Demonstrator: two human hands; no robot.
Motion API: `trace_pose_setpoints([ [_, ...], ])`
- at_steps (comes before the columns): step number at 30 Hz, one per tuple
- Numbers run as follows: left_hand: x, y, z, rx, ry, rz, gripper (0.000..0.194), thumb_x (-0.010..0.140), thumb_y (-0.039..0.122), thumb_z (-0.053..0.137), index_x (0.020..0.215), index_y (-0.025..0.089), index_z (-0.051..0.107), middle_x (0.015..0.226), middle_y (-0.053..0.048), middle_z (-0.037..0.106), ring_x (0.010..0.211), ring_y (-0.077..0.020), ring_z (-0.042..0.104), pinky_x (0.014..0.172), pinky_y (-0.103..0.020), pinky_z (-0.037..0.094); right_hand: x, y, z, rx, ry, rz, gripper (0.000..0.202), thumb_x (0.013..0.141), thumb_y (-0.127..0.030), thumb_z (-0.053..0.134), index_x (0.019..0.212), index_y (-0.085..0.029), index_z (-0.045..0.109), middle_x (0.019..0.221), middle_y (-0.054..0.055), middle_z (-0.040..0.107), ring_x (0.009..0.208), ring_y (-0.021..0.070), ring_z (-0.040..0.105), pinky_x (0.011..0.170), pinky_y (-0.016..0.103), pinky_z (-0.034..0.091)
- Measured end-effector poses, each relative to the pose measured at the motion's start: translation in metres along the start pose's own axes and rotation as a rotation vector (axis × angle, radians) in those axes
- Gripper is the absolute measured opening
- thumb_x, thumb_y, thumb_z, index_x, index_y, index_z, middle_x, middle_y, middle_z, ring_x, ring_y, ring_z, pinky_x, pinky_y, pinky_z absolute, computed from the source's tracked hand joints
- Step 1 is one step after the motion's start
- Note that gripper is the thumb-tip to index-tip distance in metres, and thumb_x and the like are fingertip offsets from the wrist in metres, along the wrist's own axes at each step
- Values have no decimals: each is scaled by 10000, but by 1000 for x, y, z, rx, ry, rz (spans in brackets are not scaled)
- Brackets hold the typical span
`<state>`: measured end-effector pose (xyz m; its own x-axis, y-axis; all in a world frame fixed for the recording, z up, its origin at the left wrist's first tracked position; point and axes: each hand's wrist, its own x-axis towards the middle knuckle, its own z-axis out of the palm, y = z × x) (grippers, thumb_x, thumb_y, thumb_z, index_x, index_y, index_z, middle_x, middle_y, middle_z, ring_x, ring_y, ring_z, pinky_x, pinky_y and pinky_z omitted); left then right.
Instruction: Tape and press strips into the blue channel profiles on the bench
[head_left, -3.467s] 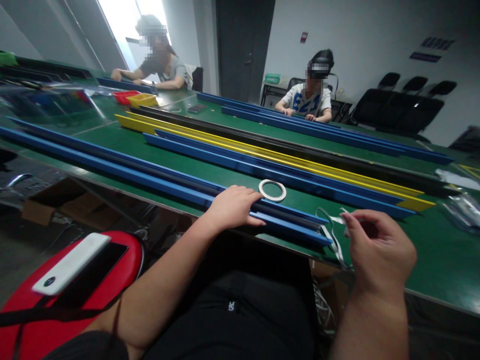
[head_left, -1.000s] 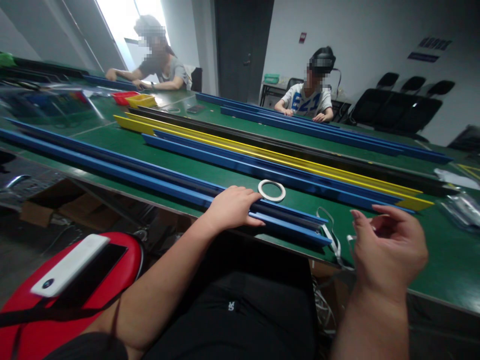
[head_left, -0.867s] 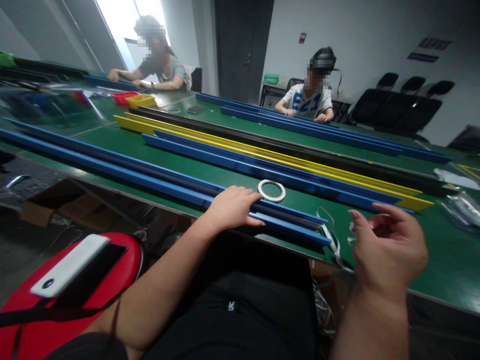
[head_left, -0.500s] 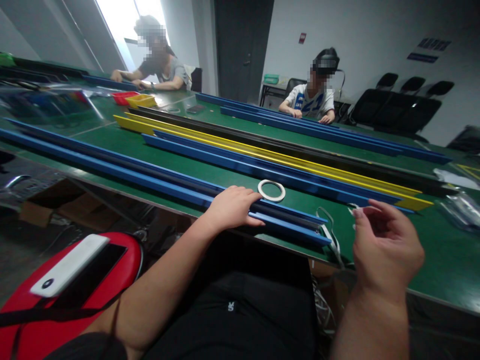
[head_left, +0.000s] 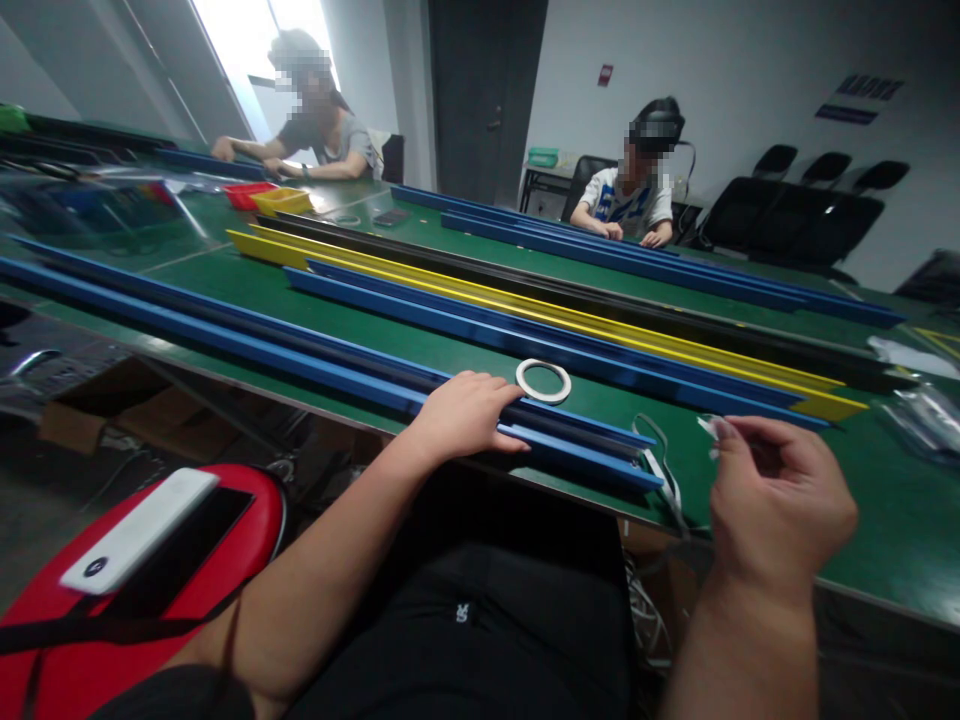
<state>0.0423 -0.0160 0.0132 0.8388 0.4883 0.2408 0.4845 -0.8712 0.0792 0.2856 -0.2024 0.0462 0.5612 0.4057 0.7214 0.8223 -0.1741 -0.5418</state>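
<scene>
A long blue channel rail [head_left: 300,358] with a dark strip along its inside lies at the table's near edge. My left hand [head_left: 465,418] is closed over it near its right end, thumb on the near side and fingers over the far side. At that end, a white strip [head_left: 655,468] and a thin pale band hang over the edge. My right hand [head_left: 784,500] is held right of the rail, thumb and forefinger pinching a small white scrap [head_left: 709,428]. Beside my left fingertips sits a white ring-shaped roll of tape [head_left: 552,396].
Behind are another blue rail [head_left: 480,335], a yellow rail [head_left: 562,325] and black rails [head_left: 465,262] on the green table [head_left: 877,500]. Red [head_left: 247,195] and yellow [head_left: 283,202] trays stand farther left. Two people work across the table. A red stool [head_left: 255,510] holds a white device.
My right hand has shifted slightly right and down, its fingers drawn closer together on the white scrap. My left hand and the rail have stayed put.
</scene>
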Motion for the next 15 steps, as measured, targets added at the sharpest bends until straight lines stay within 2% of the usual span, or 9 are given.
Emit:
trace_pose_setpoints([
  [3,0,0,0,10,2,3,686,733,731,632,1219,249,583,1015,-55,690,994,-268,642,853,-367,431,2,-1,1,-49,69,-47,223,834,-388,677,869,-171,715,895,69,611,857,204,577,743,343,477],
  [9,0,0,0,11,5,5,680,739,731,626,1217,250,576,1015,-52,690,996,-264,641,861,-362,427,6,9,3,-117,88,-91,236,789,-405,719,820,-173,692,883,60,603,921,227,581,875,384,448],
  [15,-1,-1,1,7,10,8,687,738,734,623,1227,253,573,1027,-49,691,1000,-268,641,861,-367,427,8,11,3,-123,101,-163,216,768,-400,748,787,-195,684,1022,75,668,1048,261,598,997,422,401],
])
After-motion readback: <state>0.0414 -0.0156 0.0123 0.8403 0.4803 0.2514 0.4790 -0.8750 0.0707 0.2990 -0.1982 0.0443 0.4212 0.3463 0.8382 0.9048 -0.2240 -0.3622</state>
